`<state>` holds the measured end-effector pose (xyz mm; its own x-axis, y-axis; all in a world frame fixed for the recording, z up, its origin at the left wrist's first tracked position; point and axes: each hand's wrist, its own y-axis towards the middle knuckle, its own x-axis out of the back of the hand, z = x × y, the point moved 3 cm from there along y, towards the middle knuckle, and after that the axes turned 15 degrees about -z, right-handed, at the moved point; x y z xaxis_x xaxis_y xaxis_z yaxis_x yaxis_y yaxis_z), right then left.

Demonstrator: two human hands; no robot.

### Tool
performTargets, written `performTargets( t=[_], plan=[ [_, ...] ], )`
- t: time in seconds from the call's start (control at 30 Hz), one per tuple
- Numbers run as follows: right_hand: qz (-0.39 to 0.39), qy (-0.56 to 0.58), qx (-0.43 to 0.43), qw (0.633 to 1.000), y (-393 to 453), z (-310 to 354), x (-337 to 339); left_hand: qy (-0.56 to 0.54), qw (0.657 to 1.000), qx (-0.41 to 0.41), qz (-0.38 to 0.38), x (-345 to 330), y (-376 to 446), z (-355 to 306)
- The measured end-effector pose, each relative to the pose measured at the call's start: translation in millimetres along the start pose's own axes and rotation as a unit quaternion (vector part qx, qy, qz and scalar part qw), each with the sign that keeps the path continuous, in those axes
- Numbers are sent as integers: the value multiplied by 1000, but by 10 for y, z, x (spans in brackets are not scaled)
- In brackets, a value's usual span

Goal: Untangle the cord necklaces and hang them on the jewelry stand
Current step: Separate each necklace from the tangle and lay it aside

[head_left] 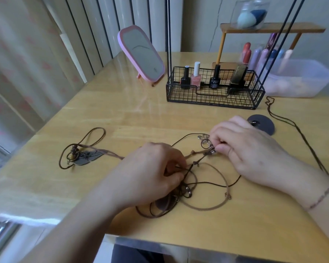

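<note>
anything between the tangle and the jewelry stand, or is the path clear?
Nothing solid lies on the table between the tangled cords and the wire basket at the foot of the stand's rods. The block is the tangle itself: both hands, left and right, pinch knotted strands. The hanging bar is out of frame.

Two hands work over the table [122, 114]: the left hand [148, 171] and the right hand [251, 150]. One wire basket [213, 99] near the far edge holds four nail polish bottles [195, 75]. One pink mirror [141, 54] stands left of it. One clear plastic tub [300, 80] sits at the far right corner. How many cord necklaces [203, 186] make up the tangle cannot be told; one more cord bundle [78, 152] lies apart toward the left edge.
</note>
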<state>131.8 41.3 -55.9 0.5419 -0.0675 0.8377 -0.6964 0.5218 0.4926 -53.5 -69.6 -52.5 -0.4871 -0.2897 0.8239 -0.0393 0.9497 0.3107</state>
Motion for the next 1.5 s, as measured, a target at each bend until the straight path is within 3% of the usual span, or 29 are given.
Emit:
performTargets(
  t=[0.3, 0.47, 0.57, 0.83, 0.93, 1.07, 1.13, 1.2, 1.27, 1.37, 1.5],
  plan=[
    [-57, 284, -165, 943, 5, 79, 10, -96, 993, 6, -61, -98, 30, 19],
    [23, 442, -247, 862, 16, 135, 41, -194, 976, 36, -94, -77, 14, 31],
    [38, 408, -228, 883, 17, 140, 45, -281, 952, 98, -74, -112, 11, 34],
    [-51, 364, -190, 910, 44, 117, -47, -458, 866, 200, 0, -151, 25, 54],
    [-46, 307, -179, 934, 39, 113, -42, -478, 853, 210, 7, -145, 26, 68],
    [28, 216, -108, 970, 15, 172, -50, -491, 847, 203, 6, -136, 33, 76],
    [-9, 187, -78, 979, 11, 188, -17, -495, 844, 206, 1, -127, 34, 73],
    [-97, 159, -63, 980, 31, 215, 80, -499, 841, 211, -3, -123, 37, 72],
    [-139, 187, -26, 972, 32, 290, 154, -509, 832, 219, -4, -121, 45, 62],
    [-138, 155, 59, 976, -60, 430, 123, -531, 813, 238, -17, -110, 60, 45],
    [-132, -39, 19, 990, -108, 413, 40, -545, 798, 256, -30, -97, 54, 44]
  ],
)
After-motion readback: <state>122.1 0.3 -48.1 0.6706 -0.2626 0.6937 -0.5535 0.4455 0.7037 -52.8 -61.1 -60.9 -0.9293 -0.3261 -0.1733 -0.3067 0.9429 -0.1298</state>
